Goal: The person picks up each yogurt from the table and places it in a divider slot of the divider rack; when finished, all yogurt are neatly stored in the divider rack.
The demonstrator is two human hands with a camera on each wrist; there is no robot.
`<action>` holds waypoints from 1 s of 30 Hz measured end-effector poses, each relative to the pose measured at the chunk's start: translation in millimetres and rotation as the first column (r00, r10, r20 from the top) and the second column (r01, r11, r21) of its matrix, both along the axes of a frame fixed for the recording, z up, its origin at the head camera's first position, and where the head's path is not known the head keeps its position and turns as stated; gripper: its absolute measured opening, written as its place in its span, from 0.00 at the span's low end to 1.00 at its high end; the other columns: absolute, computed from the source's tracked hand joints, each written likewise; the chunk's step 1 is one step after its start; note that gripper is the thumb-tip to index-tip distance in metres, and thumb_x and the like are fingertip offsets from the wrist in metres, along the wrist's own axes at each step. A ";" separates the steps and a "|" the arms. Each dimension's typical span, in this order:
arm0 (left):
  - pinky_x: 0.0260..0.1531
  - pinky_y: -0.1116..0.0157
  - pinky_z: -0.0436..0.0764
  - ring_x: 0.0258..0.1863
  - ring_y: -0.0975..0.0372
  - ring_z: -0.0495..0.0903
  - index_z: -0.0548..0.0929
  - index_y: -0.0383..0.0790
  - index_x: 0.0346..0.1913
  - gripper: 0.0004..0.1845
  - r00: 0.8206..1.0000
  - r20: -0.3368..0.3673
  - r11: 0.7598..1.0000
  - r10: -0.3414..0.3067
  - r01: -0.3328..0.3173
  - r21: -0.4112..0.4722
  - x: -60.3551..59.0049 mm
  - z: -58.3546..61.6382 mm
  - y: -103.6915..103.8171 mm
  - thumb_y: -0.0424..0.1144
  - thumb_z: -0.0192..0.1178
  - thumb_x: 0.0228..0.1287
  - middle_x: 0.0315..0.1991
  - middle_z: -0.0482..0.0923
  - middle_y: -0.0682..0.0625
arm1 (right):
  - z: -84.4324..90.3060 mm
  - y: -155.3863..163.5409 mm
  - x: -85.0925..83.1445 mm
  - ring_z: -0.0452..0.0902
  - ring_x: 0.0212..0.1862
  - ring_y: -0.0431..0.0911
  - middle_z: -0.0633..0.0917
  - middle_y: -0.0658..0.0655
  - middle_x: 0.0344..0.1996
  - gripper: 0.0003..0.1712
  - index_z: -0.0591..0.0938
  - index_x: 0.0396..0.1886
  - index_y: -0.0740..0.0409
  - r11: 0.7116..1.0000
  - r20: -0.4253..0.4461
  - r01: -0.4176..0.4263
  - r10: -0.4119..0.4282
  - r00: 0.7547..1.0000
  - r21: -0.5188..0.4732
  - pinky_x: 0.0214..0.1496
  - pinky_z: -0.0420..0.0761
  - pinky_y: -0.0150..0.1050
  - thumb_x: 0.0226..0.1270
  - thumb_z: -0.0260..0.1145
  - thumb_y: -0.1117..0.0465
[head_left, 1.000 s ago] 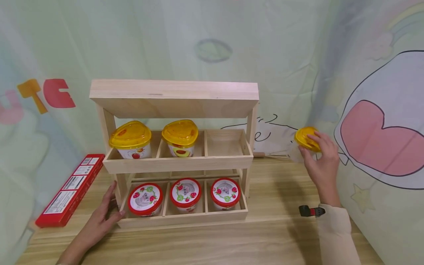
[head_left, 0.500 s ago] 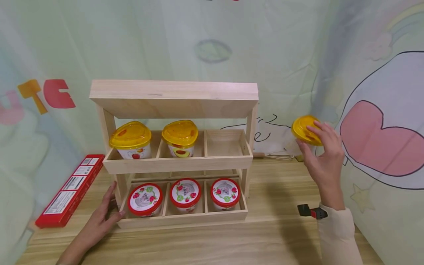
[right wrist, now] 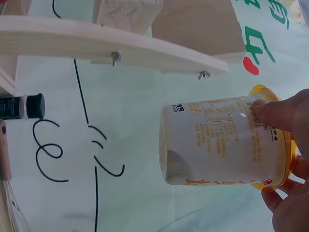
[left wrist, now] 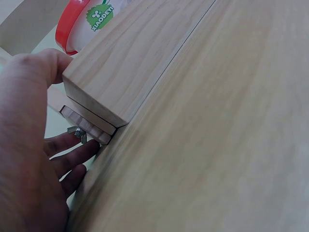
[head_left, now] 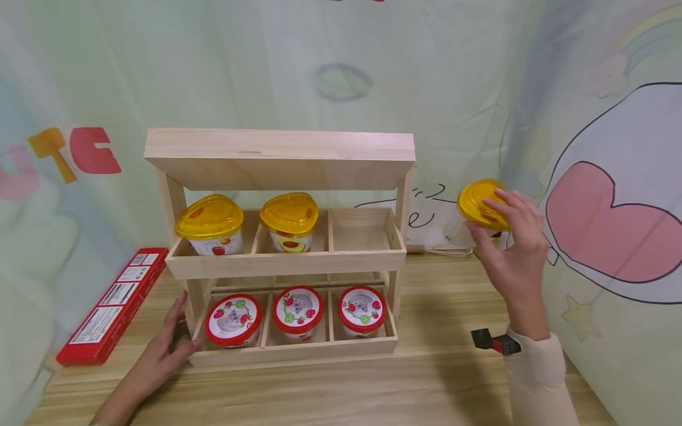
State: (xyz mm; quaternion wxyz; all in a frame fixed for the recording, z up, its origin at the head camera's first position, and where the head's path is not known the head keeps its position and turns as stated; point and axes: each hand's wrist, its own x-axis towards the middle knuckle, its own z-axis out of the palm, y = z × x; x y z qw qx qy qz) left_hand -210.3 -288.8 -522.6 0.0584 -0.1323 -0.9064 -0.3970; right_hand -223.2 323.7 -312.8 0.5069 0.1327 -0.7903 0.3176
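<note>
My right hand [head_left: 514, 254] holds a white cup with a yellow lid [head_left: 481, 204] up in the air, right of the two-tier wooden display rack [head_left: 288, 264]. In the right wrist view, thumb and fingers grip the printed cup [right wrist: 217, 142] by its lid end. My left hand [head_left: 162, 352] holds the left end of the rack's lower tray; in the left wrist view the thumb lies over the tray corner [left wrist: 101, 77] and the fingers are by a wing nut [left wrist: 78, 133]. Two yellow-lidded cups [head_left: 290, 214] stand in the upper tray's left and middle compartments; its right compartment [head_left: 362, 231] is bare.
Three red-rimmed tubs [head_left: 299, 309] fill the lower tray. A long red box [head_left: 114, 307] lies left of the rack. Behind its right side are a whisk [head_left: 442, 251] and, in the right wrist view, a black-capped bottle [right wrist: 34, 106]. A printed curtain [head_left: 341, 35] closes off the back.
My right hand has raised the yellow-lidded cup and then shifted it slightly left towards the rack. The left hand and the rack have stayed put.
</note>
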 end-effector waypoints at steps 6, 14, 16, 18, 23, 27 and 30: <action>0.57 0.85 0.59 0.66 0.32 0.70 0.34 0.61 0.89 0.57 1.000 -0.001 1.000 0.001 -0.001 -0.002 1.1 0.8 0.7 0.40 0.65 0.74 0.78 0.61 0.27 | 5.1 -16.4 3.7 0.74 0.75 0.65 0.86 0.67 0.65 0.25 0.88 0.56 0.65 0.999 -0.022 -0.036 0.037 0.999 0.019 0.84 0.65 0.55 0.57 0.80 0.74; 0.68 0.37 0.76 0.68 0.29 0.69 0.31 0.62 0.88 0.58 0.999 0.036 1.000 -0.002 0.002 0.001 1.1 3.7 0.7 0.41 0.65 0.74 0.78 0.59 0.26 | 11.4 -39.0 4.4 0.73 0.74 0.64 0.86 0.66 0.66 0.25 0.89 0.56 0.64 0.995 -0.031 -0.095 0.096 0.995 0.025 0.83 0.65 0.55 0.57 0.80 0.74; 0.71 0.45 0.76 0.68 0.30 0.69 0.32 0.61 0.89 0.58 1.000 0.025 1.000 -0.009 0.008 0.007 0.7 3.6 0.7 0.40 0.65 0.74 0.79 0.59 0.27 | 13.1 -44.8 4.5 0.73 0.74 0.63 0.86 0.65 0.66 0.25 0.89 0.57 0.64 0.994 -0.031 -0.110 0.111 0.993 0.027 0.82 0.66 0.55 0.58 0.80 0.73; 0.69 0.68 0.71 0.67 0.32 0.70 0.33 0.61 0.89 0.57 1.000 0.012 1.000 -0.004 0.004 -0.002 0.6 3.2 0.7 0.40 0.65 0.74 0.79 0.59 0.28 | 14.5 -50.5 4.3 0.73 0.75 0.62 0.85 0.64 0.67 0.25 0.88 0.57 0.63 0.992 -0.026 -0.123 0.124 0.992 0.031 0.82 0.67 0.54 0.58 0.80 0.73; 0.55 0.87 0.56 0.65 0.33 0.70 0.34 0.60 0.89 0.57 1.000 -0.025 1.000 -0.008 0.008 0.001 0.5 1.9 0.9 0.39 0.65 0.74 0.79 0.61 0.28 | 15.7 -64.4 1.2 0.72 0.76 0.60 0.85 0.63 0.68 0.25 0.88 0.58 0.61 0.988 -0.023 -0.149 0.150 0.988 0.046 0.81 0.69 0.54 0.60 0.80 0.71; 0.55 0.87 0.56 0.65 0.32 0.70 0.34 0.60 0.89 0.57 1.000 -0.022 1.000 -0.007 0.007 -0.003 0.4 2.4 1.1 0.39 0.65 0.74 0.79 0.61 0.28 | 15.3 -74.6 -1.8 0.72 0.76 0.60 0.84 0.63 0.68 0.24 0.88 0.59 0.61 0.983 -0.020 -0.174 0.176 0.984 0.062 0.81 0.68 0.56 0.61 0.80 0.69; 0.56 0.86 0.58 0.65 0.31 0.71 0.34 0.60 0.89 0.57 1.000 -0.013 1.000 -0.007 0.007 -0.004 0.2 3.0 1.3 0.39 0.66 0.74 0.79 0.60 0.28 | 16.1 -81.8 -3.0 0.71 0.77 0.60 0.84 0.63 0.69 0.24 0.88 0.59 0.62 0.978 -0.013 -0.195 0.197 0.980 0.077 0.81 0.67 0.57 0.62 0.80 0.68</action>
